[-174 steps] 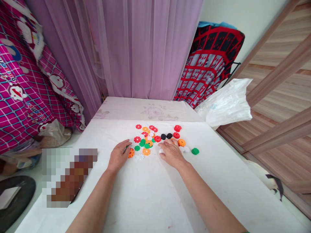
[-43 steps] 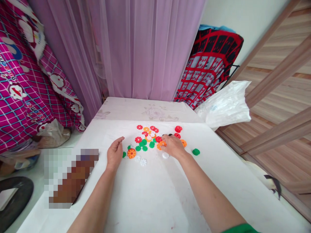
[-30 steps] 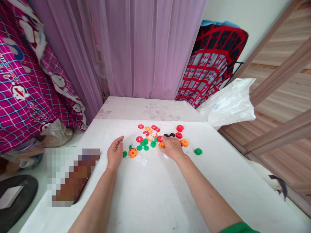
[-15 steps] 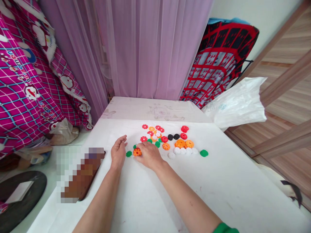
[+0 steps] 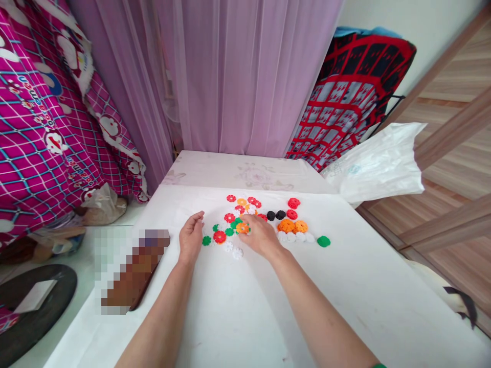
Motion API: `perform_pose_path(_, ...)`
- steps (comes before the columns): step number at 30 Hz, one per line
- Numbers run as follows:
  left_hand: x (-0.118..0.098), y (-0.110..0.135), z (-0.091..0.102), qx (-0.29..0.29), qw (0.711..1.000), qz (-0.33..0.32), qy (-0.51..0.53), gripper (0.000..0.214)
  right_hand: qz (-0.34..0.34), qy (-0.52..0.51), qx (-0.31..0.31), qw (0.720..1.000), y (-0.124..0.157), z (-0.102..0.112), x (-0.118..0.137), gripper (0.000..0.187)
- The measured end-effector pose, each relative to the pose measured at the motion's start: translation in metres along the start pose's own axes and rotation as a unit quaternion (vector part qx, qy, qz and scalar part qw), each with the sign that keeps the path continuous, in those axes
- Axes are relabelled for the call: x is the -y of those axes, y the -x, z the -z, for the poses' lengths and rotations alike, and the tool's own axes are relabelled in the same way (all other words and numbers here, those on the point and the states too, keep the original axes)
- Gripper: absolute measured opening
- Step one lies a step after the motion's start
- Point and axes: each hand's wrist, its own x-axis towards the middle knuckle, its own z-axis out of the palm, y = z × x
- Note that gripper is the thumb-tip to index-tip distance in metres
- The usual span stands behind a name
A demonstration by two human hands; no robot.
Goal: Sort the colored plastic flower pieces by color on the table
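My right hand (image 5: 263, 235) is at the right side of a loose pile of small notched plastic discs. Its thumb and fingertips close on an orange disc (image 5: 242, 228), which overlaps green discs (image 5: 236, 223). My left hand (image 5: 191, 237) rests on its edge left of the pile, fingers loosely bent and apart from the thumb, holding nothing. Nearest to it lie a green disc (image 5: 206, 240) and a red disc (image 5: 220, 237). White discs (image 5: 237, 253) lie in front of the pile. More red discs (image 5: 230, 198) are scattered behind it.
Sorted groups lie to the right: black discs (image 5: 276, 215), red discs (image 5: 293, 203), orange discs (image 5: 292, 226), white discs (image 5: 295, 237) and green discs (image 5: 323, 241). A partly blurred brown phone-like object (image 5: 143, 276) lies on the white table (image 5: 230, 317). A white plastic bag (image 5: 378, 163) stands at the right edge.
My right hand has moved right with the orange disc, uncovering a red disc and white discs. My left hand stays in its place beside the pile. The view has shifted slightly.
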Motion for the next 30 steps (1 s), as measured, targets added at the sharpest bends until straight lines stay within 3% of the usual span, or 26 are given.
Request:
perform_pose_path(5,0.005,0.000,0.002,0.014,1.000,-0.006,-0.020,0.031,-0.091,0.048,0.000,0.995,0.008,0.029,-0.048,0.045)
perform_pose_path(10,0.010,-0.002,0.005,0.023,0.998,-0.018,-0.048,0.032,-0.133,0.065,0.005,0.989,0.013,0.039,-0.070,0.049)
perform_pose_path(17,0.003,0.001,0.006,0.035,0.994,-0.012,-0.106,0.039,-0.118,0.074,0.016,0.990,0.010,0.029,-0.071,0.048)
perform_pose_path(20,0.002,0.001,0.007,0.069,0.985,-0.058,-0.150,0.038,-0.099,0.092,0.019,0.991,0.007,0.024,-0.067,0.045)
perform_pose_path(24,0.006,-0.005,0.010,0.127,0.949,-0.166,-0.238,0.036,-0.088,0.108,0.021,0.990,0.004,0.021,-0.061,0.043)
perform_pose_path(30,0.010,-0.009,0.016,0.174,0.902,-0.206,-0.338,0.049,-0.069,0.102,0.022,0.992,0.002,0.018,-0.058,0.044)
